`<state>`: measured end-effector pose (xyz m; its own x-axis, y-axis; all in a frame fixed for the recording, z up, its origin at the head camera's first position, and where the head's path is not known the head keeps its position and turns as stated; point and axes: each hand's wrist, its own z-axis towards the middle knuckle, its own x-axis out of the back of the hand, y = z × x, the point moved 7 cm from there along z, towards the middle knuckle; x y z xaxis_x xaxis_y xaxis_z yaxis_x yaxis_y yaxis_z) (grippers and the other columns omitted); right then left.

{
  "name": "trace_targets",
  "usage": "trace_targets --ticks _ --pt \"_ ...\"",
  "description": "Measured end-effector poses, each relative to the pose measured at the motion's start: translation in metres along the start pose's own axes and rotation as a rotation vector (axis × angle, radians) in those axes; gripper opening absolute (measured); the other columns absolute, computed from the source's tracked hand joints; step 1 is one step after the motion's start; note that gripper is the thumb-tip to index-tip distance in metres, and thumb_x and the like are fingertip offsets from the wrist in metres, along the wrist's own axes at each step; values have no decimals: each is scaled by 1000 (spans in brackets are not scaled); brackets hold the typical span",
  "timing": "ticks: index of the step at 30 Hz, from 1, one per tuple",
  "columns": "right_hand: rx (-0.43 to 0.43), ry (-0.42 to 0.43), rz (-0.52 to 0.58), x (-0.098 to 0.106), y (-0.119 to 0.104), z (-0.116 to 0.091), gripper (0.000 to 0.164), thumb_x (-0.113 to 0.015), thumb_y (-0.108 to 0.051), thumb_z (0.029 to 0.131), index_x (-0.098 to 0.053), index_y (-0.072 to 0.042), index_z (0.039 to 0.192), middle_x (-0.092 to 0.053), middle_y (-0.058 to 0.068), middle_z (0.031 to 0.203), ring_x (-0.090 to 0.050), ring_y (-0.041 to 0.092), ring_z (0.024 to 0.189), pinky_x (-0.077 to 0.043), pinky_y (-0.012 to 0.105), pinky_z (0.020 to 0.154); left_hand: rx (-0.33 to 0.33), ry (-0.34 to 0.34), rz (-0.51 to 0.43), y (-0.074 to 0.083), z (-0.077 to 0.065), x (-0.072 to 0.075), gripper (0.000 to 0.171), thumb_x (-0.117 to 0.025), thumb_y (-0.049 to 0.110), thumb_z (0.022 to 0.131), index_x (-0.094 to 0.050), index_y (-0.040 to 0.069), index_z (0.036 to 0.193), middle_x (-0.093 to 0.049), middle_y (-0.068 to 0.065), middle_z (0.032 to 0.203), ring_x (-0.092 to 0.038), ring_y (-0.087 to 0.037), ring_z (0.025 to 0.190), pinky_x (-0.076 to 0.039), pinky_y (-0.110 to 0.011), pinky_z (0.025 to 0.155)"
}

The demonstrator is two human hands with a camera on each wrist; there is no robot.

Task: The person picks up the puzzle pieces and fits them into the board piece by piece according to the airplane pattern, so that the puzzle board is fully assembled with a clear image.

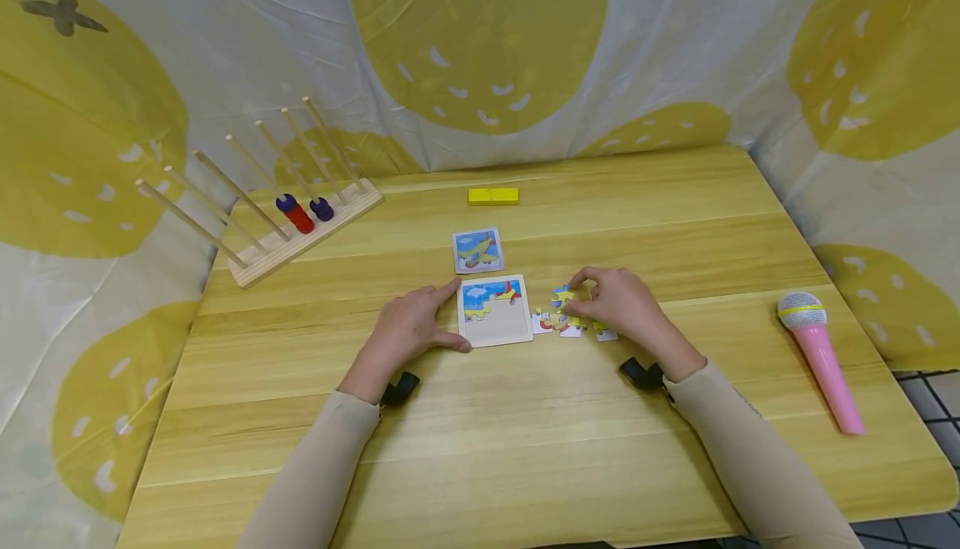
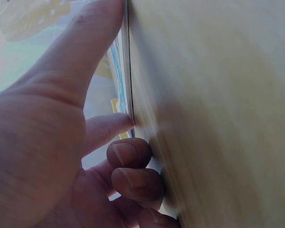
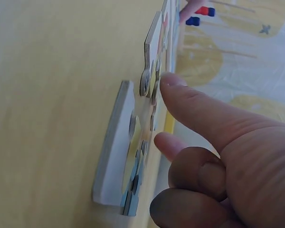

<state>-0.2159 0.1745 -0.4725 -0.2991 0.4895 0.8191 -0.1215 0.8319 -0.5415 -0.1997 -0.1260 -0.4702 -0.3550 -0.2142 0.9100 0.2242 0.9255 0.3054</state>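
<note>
A square puzzle tray [image 1: 498, 334] lies on the table, partly filled with sky and plane pieces along its top and left. My left hand [image 1: 408, 322] holds the tray at its left side, index finger at the upper corner and thumb at the lower one. Its other fingers are bent against the tabletop in the left wrist view. To the tray's right are several loose jigsaw pieces [image 1: 570, 332], some overlapping. My right hand [image 1: 618, 303] is over them, thumb and index fingertips spread around a blue-and-yellow piece [image 1: 562, 294]. A gap shows between these fingertips in the right wrist view.
Behind the tray lies a plane picture card [image 1: 477, 250], with a yellow block [image 1: 492, 197] farther back. A wooden peg rack [image 1: 273, 259] with red and purple beads stands at the back left. A pink microphone [image 1: 821, 361] lies near the right edge.
</note>
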Motion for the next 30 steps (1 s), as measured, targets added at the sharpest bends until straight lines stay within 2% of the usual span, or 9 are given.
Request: trace_targets --ticks 10,14,20,27,30 --pt "31 22 -20 0 -1 0 36 -85 -39 90 -78 -15 115 -57 -2 63 -44 14 57 -35 32 59 9 -8 7 -1 1 -1 116 -90 69 69 -42 25 165 -71 -11 131 -60 -22 91 -49 -38 76" --pt "47 40 -32 1 -1 1 32 -85 -37 91 -79 -15 114 -56 -3 63 -44 13 58 -34 31 59 12 -11 -3 -1 0 -1 116 -90 68 69 -41 25 165 -71 -11 131 -61 -23 93 -49 -39 78" --pt "78 43 -44 0 -2 2 30 -84 -36 92 -79 -14 112 -48 -4 58 -35 11 55 -30 30 57 8 -12 -2 -1 0 -1 116 -89 68 70 -41 24 165 -71 -12 131 -62 -23 94 -50 -39 78" --pt "95 40 -37 1 -3 4 32 -84 -36 92 -77 -12 110 -51 -5 58 -36 11 54 -31 30 58 2 -9 -3 0 0 0 116 -90 67 70 -41 23 165 -71 -12 131 -62 -23 94 -49 -39 77" --pt "117 46 -28 1 -7 4 31 -85 -36 91 -76 -13 108 -46 -6 56 -32 10 53 -29 28 56 -1 -9 -3 0 0 1 115 -90 67 70 -41 22 165 -71 -12 131 -62 -23 94 -49 -39 77"
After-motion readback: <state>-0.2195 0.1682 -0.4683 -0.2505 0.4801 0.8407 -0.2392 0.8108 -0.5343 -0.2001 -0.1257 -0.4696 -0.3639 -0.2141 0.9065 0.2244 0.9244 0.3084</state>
